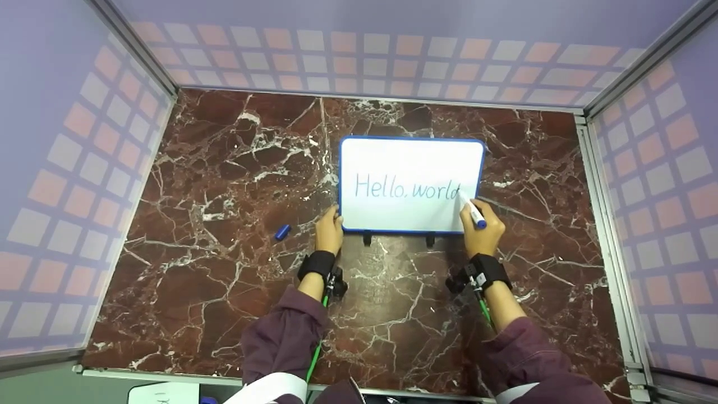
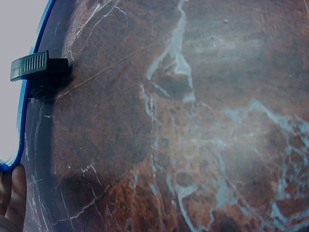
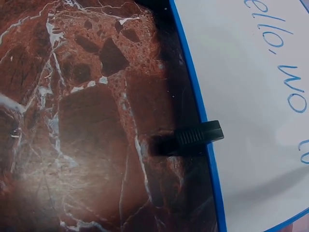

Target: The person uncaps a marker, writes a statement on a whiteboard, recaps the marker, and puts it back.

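Note:
A whiteboard (image 1: 415, 163) with a blue rim bears the blue handwriting "Hello, world". My right hand (image 1: 483, 229) pinches a white marker (image 1: 472, 210) with a blue end, its tip at the last letter, "d". At the board's lower left corner, my left hand (image 1: 329, 231) holds the edge; in the left wrist view only part of its fingers (image 2: 17, 198) shows beside that corner. The right wrist view has the board's surface (image 3: 241, 121) with part of the writing, but the marker is out of sight there.
A blue marker cap (image 1: 282, 232) lies left of my left hand on the brown marbled table (image 1: 213, 303). Black clips (image 1: 367, 238) sit on the board's lower rim. Panels with pink and white squares (image 1: 342, 50) enclose the table at the back and sides.

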A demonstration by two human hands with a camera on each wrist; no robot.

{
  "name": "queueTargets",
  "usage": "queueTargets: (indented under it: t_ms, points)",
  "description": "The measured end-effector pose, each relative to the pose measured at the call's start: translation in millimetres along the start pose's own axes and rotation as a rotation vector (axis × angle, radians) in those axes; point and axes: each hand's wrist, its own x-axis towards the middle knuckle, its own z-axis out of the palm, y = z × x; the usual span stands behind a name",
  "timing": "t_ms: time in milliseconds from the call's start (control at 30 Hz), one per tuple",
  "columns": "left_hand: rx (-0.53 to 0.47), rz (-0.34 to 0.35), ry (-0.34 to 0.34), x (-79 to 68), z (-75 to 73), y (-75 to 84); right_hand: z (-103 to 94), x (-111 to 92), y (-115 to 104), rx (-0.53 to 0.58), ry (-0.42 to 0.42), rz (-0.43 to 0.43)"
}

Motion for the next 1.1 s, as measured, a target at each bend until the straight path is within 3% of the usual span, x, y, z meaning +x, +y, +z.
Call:
queueTargets:
  t_ms: [67,133,167,233,367,467,633,833,1100]
  points:
    - [-0.011,-0.005,-0.013,4.9,27.5,-38.6,-0.7,-1.4,0.6,-0.004,-0.002,0.001]
    - [-0.001,-0.016,-0.010,7.4,37.6,-50.4,-1.7,-2.5,1.2,-0.009,-0.008,-0.003]
    - [0.005,-0.025,-0.015,5.9,25.8,-34.9,-2.2,-3.1,1.9,-0.016,-0.012,-0.004]
    - [0.014,-0.041,-0.018,0.1,-12.7,16.9,-2.9,-4.5,2.8,-0.025,-0.018,0.000]
    - [-0.045,-0.079,-0.036,-15.1,-113.6,150.8,-3.9,-7.1,3.8,-0.037,-0.018,0.023]
    - [-0.067,-0.107,-0.056,-19.7,-145.5,194.3,-4.8,-8.3,4.3,-0.042,-0.014,0.033]
    - [0.012,-0.103,-0.070,-21.0,-152.3,204.8,-6.4,-5.9,5.2,-0.034,0.006,0.020]
    - [-0.050,-0.122,-0.076,-19.8,-152.5,202.0,-8.1,4.8,4.6,0.003,0.059,0.018]
    - [-0.059,-0.125,-0.074,-18.9,-152.9,204.0,-9.8,14.4,2.3,0.011,0.028,0.024]
